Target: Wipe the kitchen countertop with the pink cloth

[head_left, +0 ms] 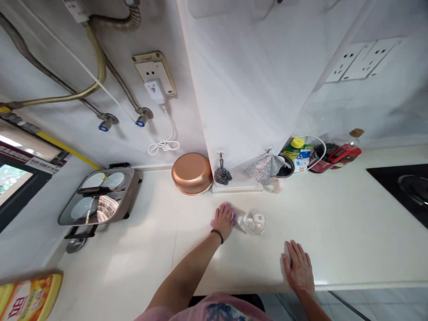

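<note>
My left hand (224, 219), with a dark beaded bracelet at the wrist, presses a bunched pink-purple cloth (213, 222) against the white countertop (147, 254). The palm hides most of the cloth. Just right of it lies a small clear, see-through container (253, 222) with a white label or cap; its kind is hard to make out. My right hand (298, 266) rests flat near the counter's front edge, fingers stretched out and holding nothing.
An upturned copper-coloured pot (192, 173) sits against the wall. From hooks hang a steel scrubber (223, 176) and a silvery cloth (265, 168). Left stands a lidded electric pan (100, 196) with dishes inside; right are bottles (346, 149) and a black cooktop (406, 185).
</note>
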Tool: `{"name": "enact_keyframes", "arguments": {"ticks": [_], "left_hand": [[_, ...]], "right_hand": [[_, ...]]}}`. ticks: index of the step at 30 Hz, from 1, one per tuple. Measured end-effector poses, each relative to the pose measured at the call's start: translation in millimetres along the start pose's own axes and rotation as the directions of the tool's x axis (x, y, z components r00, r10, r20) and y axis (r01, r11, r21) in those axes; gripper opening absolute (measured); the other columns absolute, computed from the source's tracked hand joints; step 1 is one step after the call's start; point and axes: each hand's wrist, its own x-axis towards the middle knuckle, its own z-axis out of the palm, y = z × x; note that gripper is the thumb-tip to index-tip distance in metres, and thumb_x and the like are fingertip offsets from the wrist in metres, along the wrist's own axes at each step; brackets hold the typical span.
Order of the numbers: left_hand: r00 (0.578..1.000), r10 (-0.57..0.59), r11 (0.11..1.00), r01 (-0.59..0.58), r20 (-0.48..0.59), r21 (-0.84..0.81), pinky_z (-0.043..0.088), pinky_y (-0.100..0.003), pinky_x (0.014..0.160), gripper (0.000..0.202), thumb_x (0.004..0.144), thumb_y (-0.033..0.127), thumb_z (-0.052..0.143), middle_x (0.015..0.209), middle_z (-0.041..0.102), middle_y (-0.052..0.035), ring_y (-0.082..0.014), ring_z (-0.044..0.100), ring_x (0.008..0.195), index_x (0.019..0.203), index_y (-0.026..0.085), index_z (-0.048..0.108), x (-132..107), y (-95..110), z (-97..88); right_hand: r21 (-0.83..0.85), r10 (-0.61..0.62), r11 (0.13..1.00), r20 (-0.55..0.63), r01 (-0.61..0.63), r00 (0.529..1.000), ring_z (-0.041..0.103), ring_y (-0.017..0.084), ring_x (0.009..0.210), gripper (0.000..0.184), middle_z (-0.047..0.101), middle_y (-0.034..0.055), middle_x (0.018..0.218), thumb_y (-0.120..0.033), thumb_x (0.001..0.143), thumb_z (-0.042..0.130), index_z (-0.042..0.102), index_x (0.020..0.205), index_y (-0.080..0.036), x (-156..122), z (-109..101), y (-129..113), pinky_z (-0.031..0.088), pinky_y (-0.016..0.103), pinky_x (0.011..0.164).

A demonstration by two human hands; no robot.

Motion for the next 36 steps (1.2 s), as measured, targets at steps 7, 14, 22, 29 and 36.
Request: {"name": "enact_keyframes", "arguments": {"ticks": [7, 14, 22, 29, 36], "left_hand": [[0.992, -0.13, 0.99, 0.13, -0.002, 0.047, 0.021, -0.054, 0.128, 0.058, 0.105, 0.042, 0.036, 0.172, 0.029, -0.0074, -0.0297, 0.017, 0.16, 0.161, 0.026, 0.041, -105, -56, 4.2], [0.742, -0.652, 0.749, 0.662, -0.154, 0.016, 0.024, -0.052, 0.127, 0.061, 0.105, 0.036, 0.031, 0.172, 0.026, -0.0122, -0.0287, 0.016, 0.161, 0.163, 0.018, 0.035, -124, -170, -70.6], [0.775, -0.622, 0.779, 0.627, -0.111, 0.013, 0.021, -0.062, 0.124, 0.064, 0.105, 0.038, 0.03, 0.172, 0.019, -0.0188, -0.0367, 0.011, 0.161, 0.164, 0.013, 0.032, -108, -83, -23.4], [1.0, 0.014, 0.998, -0.013, 0.004, -0.06, 0.015, -0.059, 0.129, 0.064, 0.103, 0.053, 0.04, 0.173, 0.026, -0.0075, -0.0321, 0.015, 0.16, 0.162, 0.027, 0.038, -76, 15, 28.6], [0.919, -0.388, 0.922, 0.388, -0.076, -0.02, 0.018, -0.055, 0.128, 0.059, 0.106, 0.043, 0.035, 0.171, 0.029, -0.0105, -0.0307, 0.015, 0.161, 0.161, 0.022, 0.04, -70, -87, -42.1]], "right_hand": [[0.01, 0.005, 1.0, 0.007, -0.005, 1.0, 0.036, 0.034, 0.148, 0.068, 0.048, 0.0147, 0.157, -0.054, 0.101, 0.026, 0.049, 0.152, -0.016, 3, -2, -1, 0.024, 0.059, 0.123], [0.024, 0.005, 1.0, -0.02, -0.004, 1.0, 0.035, 0.036, 0.148, 0.071, 0.047, 0.0155, 0.157, -0.056, 0.099, 0.027, 0.051, 0.151, -0.015, 4, 0, 1, 0.024, 0.061, 0.122], [0.06, 0.007, 0.998, -0.018, -0.006, 1.0, 0.036, 0.038, 0.148, 0.071, 0.046, 0.0165, 0.157, -0.056, 0.098, 0.029, 0.048, 0.154, -0.016, 5, 3, 3, 0.024, 0.063, 0.121], [0.056, -0.001, 0.998, -0.032, 0.003, 0.999, 0.037, 0.038, 0.147, 0.072, 0.047, 0.0166, 0.156, -0.057, 0.098, 0.028, 0.048, 0.154, -0.016, 7, -2, 0, 0.026, 0.063, 0.12], [0.058, -0.024, 0.998, -0.057, 0.028, 0.998, 0.038, 0.039, 0.146, 0.072, 0.048, 0.0176, 0.156, -0.057, 0.097, 0.029, 0.048, 0.153, -0.016, 8, -4, 2, 0.027, 0.064, 0.12]]}}
